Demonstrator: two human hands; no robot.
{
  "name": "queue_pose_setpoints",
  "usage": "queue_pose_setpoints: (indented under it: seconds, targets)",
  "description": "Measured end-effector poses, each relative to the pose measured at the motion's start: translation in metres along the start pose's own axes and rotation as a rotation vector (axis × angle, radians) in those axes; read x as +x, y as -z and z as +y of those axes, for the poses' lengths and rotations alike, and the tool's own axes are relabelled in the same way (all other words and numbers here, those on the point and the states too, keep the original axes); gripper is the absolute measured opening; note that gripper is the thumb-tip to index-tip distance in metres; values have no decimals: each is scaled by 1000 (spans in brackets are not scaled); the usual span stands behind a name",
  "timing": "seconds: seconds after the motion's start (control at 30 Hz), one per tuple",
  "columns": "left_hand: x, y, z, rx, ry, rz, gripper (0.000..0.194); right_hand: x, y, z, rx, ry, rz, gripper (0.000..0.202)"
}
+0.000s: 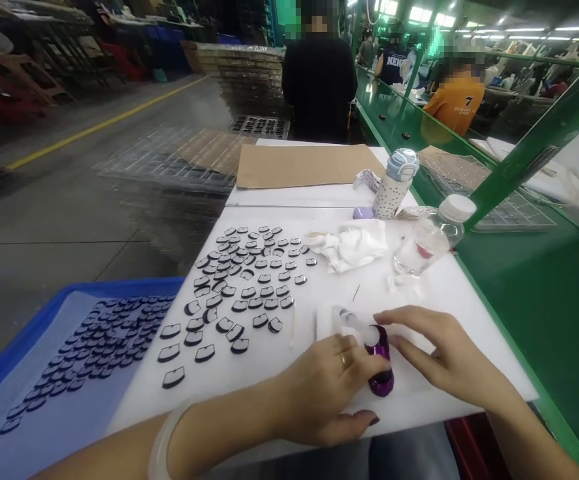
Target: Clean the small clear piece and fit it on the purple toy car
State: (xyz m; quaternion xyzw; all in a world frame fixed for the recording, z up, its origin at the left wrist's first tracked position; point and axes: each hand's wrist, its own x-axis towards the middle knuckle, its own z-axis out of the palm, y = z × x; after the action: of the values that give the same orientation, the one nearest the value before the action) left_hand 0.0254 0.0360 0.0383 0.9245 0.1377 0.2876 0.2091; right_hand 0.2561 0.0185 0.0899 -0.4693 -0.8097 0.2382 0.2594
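A glossy purple piece point(381, 363) lies lengthwise toward the worker, pinched in the left hand point(332, 393) grip, with the right hand point(439, 357) open-fingered just right of it on the white worktop point(469, 293).

A crumpled white cloth point(352, 245), spotted bottle point(393, 185), clear bottle point(432, 237) and cardboard sheet point(304, 165) lie beyond.

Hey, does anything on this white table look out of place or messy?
The clear plastic bottle looks tipped over at the table's right edge, beside a crumpled white cloth. The small black pieces lie in loose, uneven rows.
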Motion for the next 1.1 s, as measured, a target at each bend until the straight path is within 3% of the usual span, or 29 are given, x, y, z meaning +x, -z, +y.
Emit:
queue_pose_setpoints:
  seconds: [0.1,0.2,0.33,0.4,0.57,0.73,0.83,0.97,1.1]
  targets:
    - [0,0,1,63,65,-60,46,20,-6,-19,107,-20,52,31]
    - [-1,-2,3,103,107,-113,33,42,-19,-32,130,-16,-74,38]
    - [4,-4,6,202,131,-160,33,45,-20,-32,198,-66,-169,16]
    - [10,-5,8,167,152,-116,38,35,-12,-28,347,-33,-93,16]
    - [18,-11,13,194,190,3,64,20,-10,-9,552,128,461,19]
    - [14,-17,15,223,206,106,64,26,-28,10,572,-130,348,20]
    - [12,-18,13,203,153,161,64,25,-29,15,635,-82,470,23]
    - [13,-17,12,151,179,228,62,20,-24,14,517,-142,413,19]
    - [13,-16,11,102,192,275,60,7,-16,-7,752,63,650,16]
